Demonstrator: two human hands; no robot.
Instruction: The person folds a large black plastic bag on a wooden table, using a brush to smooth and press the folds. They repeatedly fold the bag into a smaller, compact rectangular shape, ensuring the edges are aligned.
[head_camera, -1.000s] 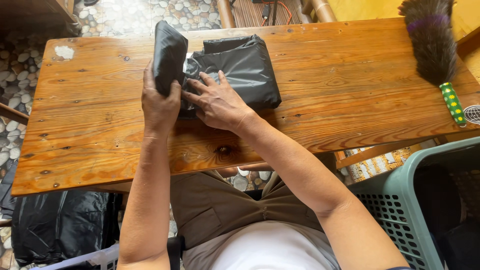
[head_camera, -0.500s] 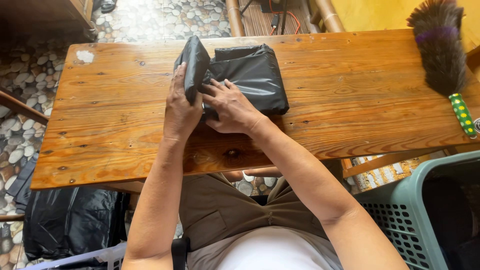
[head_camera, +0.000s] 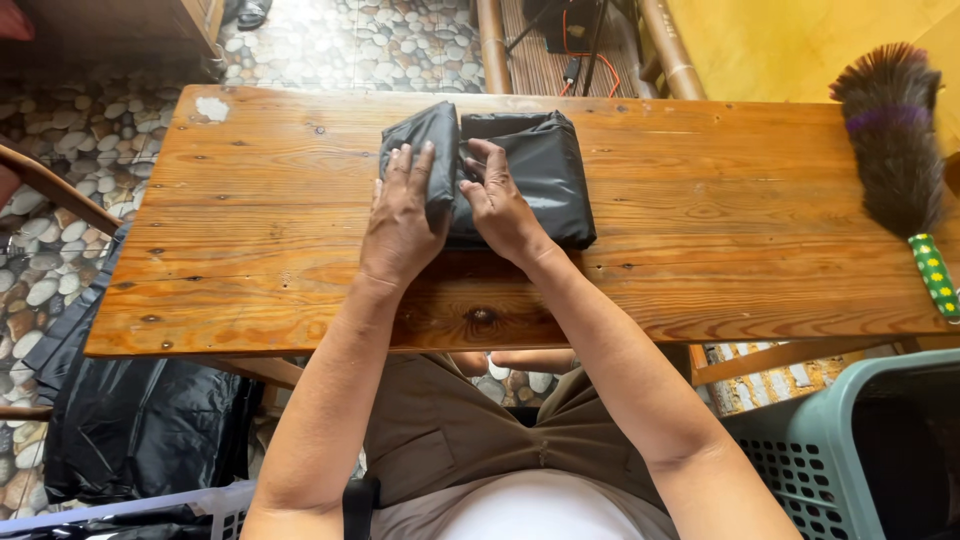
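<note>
Wooden table (head_camera: 700, 240), pebble floor (head_camera: 60, 160), feather duster (head_camera: 893, 140) at right edge

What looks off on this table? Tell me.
Little does. The wooden table has a pale, worn patch near its far left corner. The feather duster lies at the right end, handle overhanging. Both hands, left hand and right hand, press the folded black garment.

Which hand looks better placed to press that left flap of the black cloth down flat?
Left, probably. The left hand already lies on the raised flap of the black cloth; the right hand pins the middle.
</note>
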